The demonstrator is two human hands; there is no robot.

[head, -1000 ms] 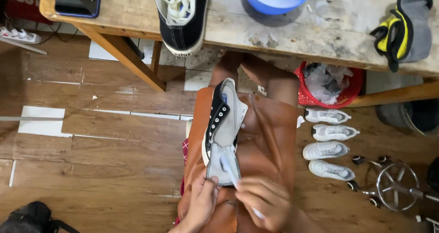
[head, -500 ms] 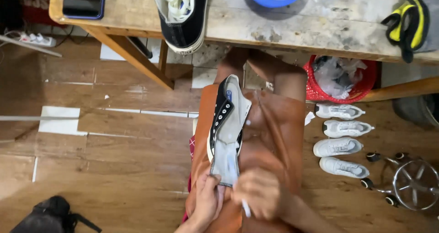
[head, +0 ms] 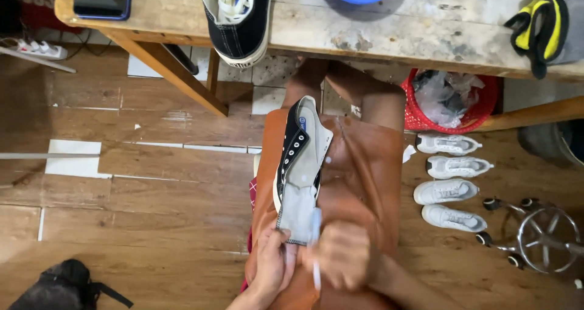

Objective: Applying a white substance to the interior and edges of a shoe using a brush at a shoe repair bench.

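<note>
On the brown apron (head: 365,164), the black sneaker upper (head: 301,158) lay grey-lined side up; left hand (head: 274,267) fingers pinched its edge, right hand (head: 340,255) fingers gripped a thin white tool (head: 316,273).

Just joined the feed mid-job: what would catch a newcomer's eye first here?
The black high-top sneaker lying on the brown apron over the person's lap, its grey tongue pinched by the left hand while the blurred right hand works beside it. Its partner shoe overhangs the workbench edge above; four white sneakers line the floor at right.

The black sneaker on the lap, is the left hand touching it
Touching. The head view shows the left hand with its fingers pinching the grey tongue end of the black sneaker, no gap between them.
</note>
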